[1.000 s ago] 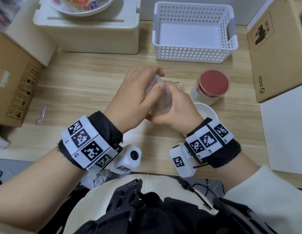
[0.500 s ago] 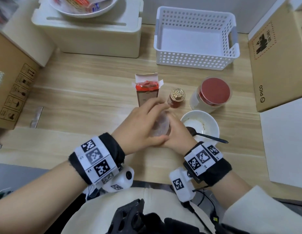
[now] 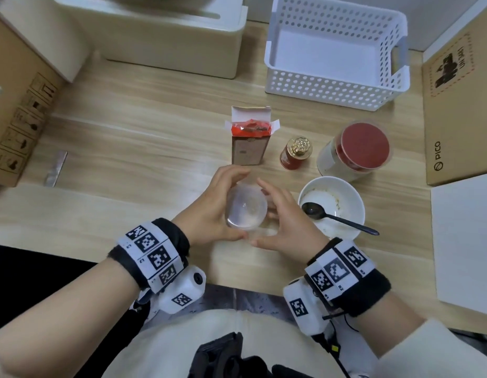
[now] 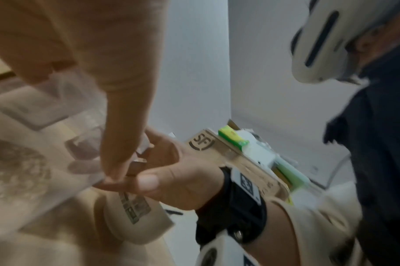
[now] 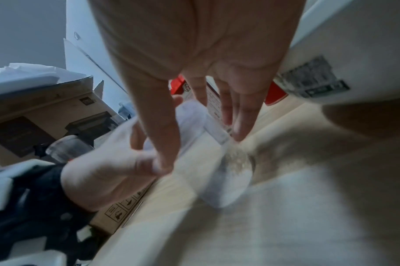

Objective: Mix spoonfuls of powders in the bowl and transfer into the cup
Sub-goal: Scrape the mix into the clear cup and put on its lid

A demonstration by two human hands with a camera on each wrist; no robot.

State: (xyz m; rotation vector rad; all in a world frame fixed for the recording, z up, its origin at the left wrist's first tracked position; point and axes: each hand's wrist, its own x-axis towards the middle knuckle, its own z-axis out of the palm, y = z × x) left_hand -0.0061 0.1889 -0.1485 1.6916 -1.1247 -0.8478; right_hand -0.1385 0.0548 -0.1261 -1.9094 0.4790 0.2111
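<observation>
A clear plastic cup point(image 3: 246, 211) with a lid stands on the wooden table point(image 3: 127, 159) near its front edge. My left hand point(image 3: 232, 204) curls round its left side. My right hand point(image 3: 260, 214) holds its right side between thumb and fingers, and the two thumbs meet at the near side. Pale powder lies in the cup's bottom point(image 5: 236, 162). Just to the right is the white bowl point(image 3: 354, 195) with powder traces and a black spoon point(image 3: 337, 218) resting in it.
Behind the cup stand an open red-topped carton point(image 3: 250, 140), a small red bottle with a gold cap point(image 3: 295, 154) and a jar with a red lid point(image 3: 358, 148). A white perforated basket point(image 3: 332, 85) sits at the back. Cardboard boxes point(image 3: 460, 110) flank both sides.
Both hands have come down with the cup from in front of the chest to the table. The carton, bottle, bowl and spoon are now uncovered.
</observation>
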